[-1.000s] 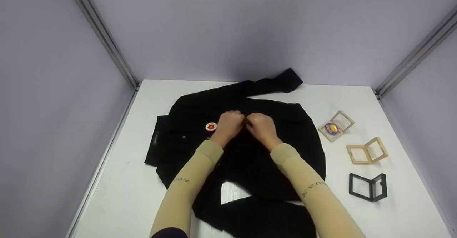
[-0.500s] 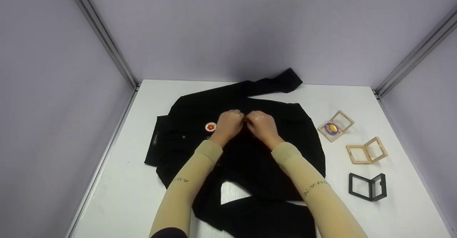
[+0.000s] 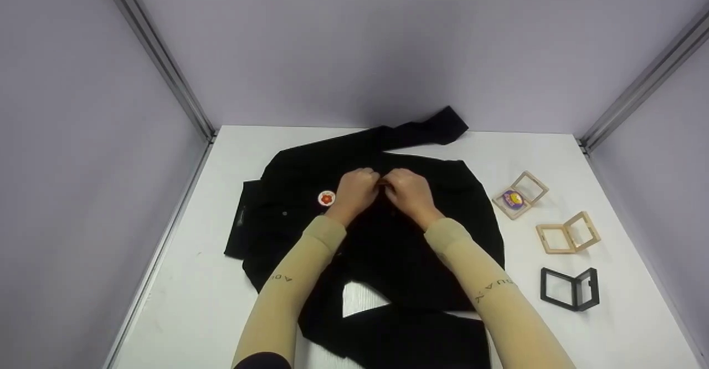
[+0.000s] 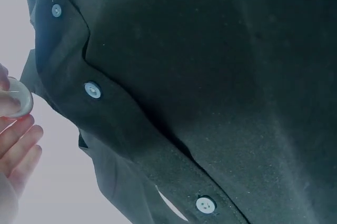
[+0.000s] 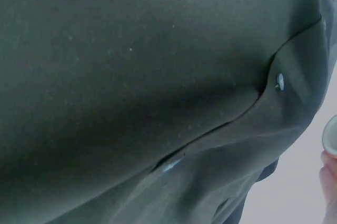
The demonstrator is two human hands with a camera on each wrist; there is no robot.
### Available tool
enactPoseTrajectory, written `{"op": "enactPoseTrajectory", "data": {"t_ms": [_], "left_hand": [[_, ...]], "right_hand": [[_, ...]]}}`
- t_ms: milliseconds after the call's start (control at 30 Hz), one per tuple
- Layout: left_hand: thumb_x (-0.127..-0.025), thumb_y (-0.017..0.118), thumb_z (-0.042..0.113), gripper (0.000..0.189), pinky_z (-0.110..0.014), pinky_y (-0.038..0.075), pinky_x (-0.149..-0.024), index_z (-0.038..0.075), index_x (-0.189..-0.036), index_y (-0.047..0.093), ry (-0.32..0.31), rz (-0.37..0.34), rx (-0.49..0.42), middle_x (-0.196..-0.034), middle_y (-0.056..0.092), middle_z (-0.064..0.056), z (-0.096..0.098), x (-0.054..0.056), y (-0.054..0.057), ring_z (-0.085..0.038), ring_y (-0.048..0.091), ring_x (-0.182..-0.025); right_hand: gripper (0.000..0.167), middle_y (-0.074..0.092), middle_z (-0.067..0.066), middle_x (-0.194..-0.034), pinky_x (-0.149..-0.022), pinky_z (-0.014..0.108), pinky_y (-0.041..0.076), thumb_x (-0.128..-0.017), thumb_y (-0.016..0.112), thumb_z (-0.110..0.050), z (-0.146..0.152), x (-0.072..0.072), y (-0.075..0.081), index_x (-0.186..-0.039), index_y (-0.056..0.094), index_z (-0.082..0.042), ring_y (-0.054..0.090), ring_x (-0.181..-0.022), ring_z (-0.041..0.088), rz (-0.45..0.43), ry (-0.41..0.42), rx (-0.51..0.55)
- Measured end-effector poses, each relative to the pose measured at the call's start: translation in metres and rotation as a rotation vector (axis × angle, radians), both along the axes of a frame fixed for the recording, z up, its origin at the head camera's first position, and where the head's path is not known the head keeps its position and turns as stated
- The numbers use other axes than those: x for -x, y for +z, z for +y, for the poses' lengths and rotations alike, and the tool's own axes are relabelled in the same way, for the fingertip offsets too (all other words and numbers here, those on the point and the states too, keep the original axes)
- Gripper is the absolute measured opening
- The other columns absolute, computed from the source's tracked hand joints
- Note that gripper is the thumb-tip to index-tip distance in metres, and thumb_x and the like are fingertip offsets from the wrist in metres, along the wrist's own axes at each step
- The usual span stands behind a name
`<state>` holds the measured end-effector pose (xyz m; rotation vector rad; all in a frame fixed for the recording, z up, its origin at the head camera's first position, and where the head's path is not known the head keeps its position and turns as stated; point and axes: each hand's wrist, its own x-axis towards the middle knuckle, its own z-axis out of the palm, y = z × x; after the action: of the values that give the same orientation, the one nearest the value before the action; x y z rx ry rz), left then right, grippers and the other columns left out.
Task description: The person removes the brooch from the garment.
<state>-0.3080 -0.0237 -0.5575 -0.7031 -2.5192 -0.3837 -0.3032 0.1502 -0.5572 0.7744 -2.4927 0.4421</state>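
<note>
A black button-up shirt (image 3: 277, 191) lies spread over the table. Above its middle, my left hand (image 3: 354, 194) and right hand (image 3: 411, 194) meet, fingertips together and knuckles bent. They pinch a small round badge, mostly hidden by the fingers in the head view. The left wrist view shows the badge (image 4: 22, 99) as a pale glossy disc between thumb and fingers; its edge also enters the right wrist view, where the badge (image 5: 331, 135) sits above a fingertip. A second badge (image 3: 327, 198), white with a red flower, is on the shirt beside my left wrist.
On the right of the white table (image 3: 183, 280) stand three opened display frames: a wooden one (image 3: 523, 194) holding a purple-and-yellow badge, another wooden frame (image 3: 555, 239), and a black frame (image 3: 570, 290). Pale walls enclose the back and sides. One shirt sleeve (image 3: 437, 128) stretches toward the back wall.
My right wrist and forearm have turned and shifted slightly to the right, while both hands have edged a little farther forward. The fingertips still meet at the badge; the shirt and frames stay put.
</note>
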Motion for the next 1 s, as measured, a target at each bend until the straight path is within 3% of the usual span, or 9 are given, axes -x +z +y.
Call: {"op": "enactPoseTrajectory", "data": {"t_ms": [200,467,767,1000], "left_hand": [[-0.09,0.075,0.008,0.01,-0.041,0.061,-0.065,0.006,-0.08,0.073,0.007,-0.051,-0.048,-0.079,0.073,-0.009,0.001,0.001,0.006,-0.028,0.071,-0.069],[-0.094,0.077,0.013,0.007,-0.039,0.063,-0.074,0.006,-0.095,0.08,0.026,-0.116,-0.14,-0.09,0.078,-0.009,0.003,0.003,0.011,-0.026,0.076,-0.079],[-0.097,0.076,0.017,0.014,-0.039,0.064,-0.08,0.006,-0.104,0.081,0.029,-0.186,-0.203,-0.099,0.08,-0.009,0.003,0.002,0.011,-0.025,0.078,-0.088],[-0.102,0.071,0.016,0.017,-0.04,0.063,-0.086,0.004,-0.111,0.08,0.012,-0.22,-0.231,-0.105,0.079,-0.011,0.004,0.0,0.009,-0.027,0.077,-0.095]], "right_hand": [[0.008,0.079,0.009,-0.093,-0.079,0.044,0.063,-0.09,0.077,-0.006,0.003,0.001,0.004,-0.098,0.078,-0.006,0.075,-0.087,0.029,-0.003,0.002,0.033],[0.012,0.081,0.011,-0.102,-0.085,0.046,0.063,-0.095,0.077,-0.011,0.007,0.002,0.006,-0.104,0.08,-0.006,0.077,-0.093,0.031,-0.087,-0.041,0.147],[0.016,0.082,0.014,-0.102,-0.082,0.043,0.064,-0.094,0.079,-0.011,0.008,0.003,0.007,-0.107,0.081,-0.003,0.079,-0.088,0.029,-0.317,-0.095,0.385],[0.018,0.081,0.019,-0.096,-0.082,0.046,0.065,-0.092,0.082,-0.008,0.008,0.003,0.007,-0.106,0.08,0.003,0.078,-0.086,0.034,-0.391,-0.089,0.482]]}}
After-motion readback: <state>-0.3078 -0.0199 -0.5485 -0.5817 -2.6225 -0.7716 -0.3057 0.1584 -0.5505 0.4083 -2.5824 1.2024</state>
